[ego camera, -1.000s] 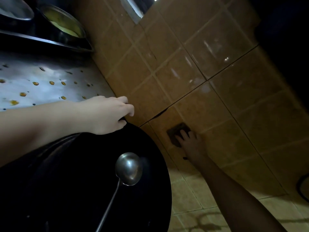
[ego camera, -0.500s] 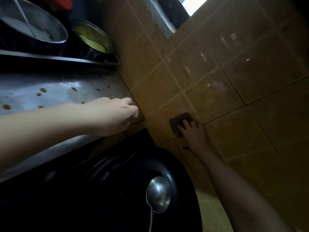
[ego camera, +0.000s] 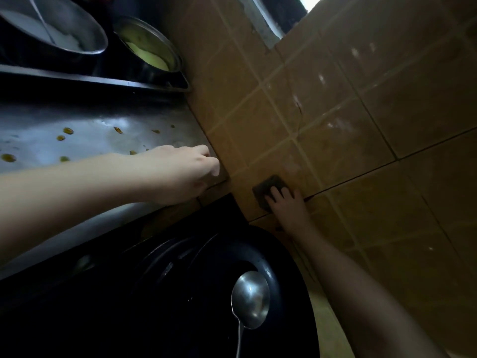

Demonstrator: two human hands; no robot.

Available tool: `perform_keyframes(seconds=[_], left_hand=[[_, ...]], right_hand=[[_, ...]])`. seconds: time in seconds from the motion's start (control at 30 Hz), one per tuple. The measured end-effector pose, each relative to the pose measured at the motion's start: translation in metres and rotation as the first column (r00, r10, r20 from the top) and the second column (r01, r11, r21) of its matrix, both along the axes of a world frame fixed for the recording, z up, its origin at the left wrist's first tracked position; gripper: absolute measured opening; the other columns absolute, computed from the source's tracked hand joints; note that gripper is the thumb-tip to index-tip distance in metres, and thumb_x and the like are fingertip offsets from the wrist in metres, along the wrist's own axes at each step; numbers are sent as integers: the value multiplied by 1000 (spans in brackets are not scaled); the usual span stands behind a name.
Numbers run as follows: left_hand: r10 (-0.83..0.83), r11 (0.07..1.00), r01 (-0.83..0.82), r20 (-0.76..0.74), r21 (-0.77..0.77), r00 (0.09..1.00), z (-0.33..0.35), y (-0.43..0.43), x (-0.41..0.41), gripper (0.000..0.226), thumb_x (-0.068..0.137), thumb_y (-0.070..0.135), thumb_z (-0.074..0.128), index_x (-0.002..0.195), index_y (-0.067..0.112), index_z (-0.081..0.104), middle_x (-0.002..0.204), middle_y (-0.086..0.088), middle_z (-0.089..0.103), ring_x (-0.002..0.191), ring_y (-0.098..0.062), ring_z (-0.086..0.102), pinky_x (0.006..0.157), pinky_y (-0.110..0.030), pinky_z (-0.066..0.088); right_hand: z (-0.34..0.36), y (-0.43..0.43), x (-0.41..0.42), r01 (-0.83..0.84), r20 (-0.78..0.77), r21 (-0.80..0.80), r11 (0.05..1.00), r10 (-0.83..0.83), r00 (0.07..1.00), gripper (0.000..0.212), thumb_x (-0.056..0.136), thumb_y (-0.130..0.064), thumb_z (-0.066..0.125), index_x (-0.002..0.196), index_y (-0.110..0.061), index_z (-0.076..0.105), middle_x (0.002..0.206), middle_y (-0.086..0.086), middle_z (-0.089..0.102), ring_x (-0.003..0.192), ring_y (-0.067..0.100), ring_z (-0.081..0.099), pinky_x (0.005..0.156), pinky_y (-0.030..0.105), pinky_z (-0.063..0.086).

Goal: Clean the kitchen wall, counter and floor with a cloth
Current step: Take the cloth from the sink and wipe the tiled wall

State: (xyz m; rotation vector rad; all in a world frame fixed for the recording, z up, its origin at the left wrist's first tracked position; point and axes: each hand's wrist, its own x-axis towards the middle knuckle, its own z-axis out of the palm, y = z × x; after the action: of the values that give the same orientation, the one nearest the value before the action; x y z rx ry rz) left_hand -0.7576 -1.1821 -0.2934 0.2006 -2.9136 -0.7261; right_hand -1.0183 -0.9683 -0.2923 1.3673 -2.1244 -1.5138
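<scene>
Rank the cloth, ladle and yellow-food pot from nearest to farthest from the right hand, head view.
1. Cloth, on the wall under the right hand.
2. Ladle, below it, in the black pan.
3. Yellow-food pot, upper left, beyond the counter.
</scene>
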Motion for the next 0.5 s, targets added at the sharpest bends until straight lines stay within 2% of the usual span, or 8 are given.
perform_keyframes(seconds=[0.13, 0.3, 0.43, 0.5], left_hand=[[22, 1000, -21, 43, -5, 999, 3, 20, -4, 33, 96, 36, 41, 129, 34, 38, 131, 4, 37, 107, -22, 53, 76, -28, 35], [52, 998, -54, -38, -45, 998, 16, 54, -9, 31, 95, 40, 41, 126, 36, 40, 126, 5, 40, 98, -19, 53, 74, -29, 38], [55, 997, -59, -84, -48, 995, 22, 83, -9, 33, 94, 40, 41, 127, 36, 41, 128, 6, 40, 106, -19, 54, 85, -34, 46], [59, 997, -63, -88, -39, 994, 23, 97, -6, 32, 94, 40, 42, 126, 37, 41, 129, 6, 40, 107, -19, 53, 82, -33, 44]], right_hand=[[8, 32, -3, -35, -5, 44, 998, 36, 999, 77, 76, -30, 71, 141, -19, 31, 147, 7, 29, 120, 31, 39, 98, 45, 32], [20, 78, -7, -25, -1, 14, 1000, 25, 1000, 65, 86, -26, 59, 143, -20, 29, 151, 7, 25, 125, 31, 37, 98, 45, 32], [27, 112, -9, 24, 7, 21, 999, -24, 1000, 80, 79, -29, 69, 145, -20, 25, 152, 9, 22, 128, 33, 33, 100, 46, 32], [31, 131, -9, 31, -1, 43, 999, -31, 1000, 85, 76, -34, 72, 145, -21, 25, 152, 10, 23, 127, 33, 34, 99, 45, 33]])
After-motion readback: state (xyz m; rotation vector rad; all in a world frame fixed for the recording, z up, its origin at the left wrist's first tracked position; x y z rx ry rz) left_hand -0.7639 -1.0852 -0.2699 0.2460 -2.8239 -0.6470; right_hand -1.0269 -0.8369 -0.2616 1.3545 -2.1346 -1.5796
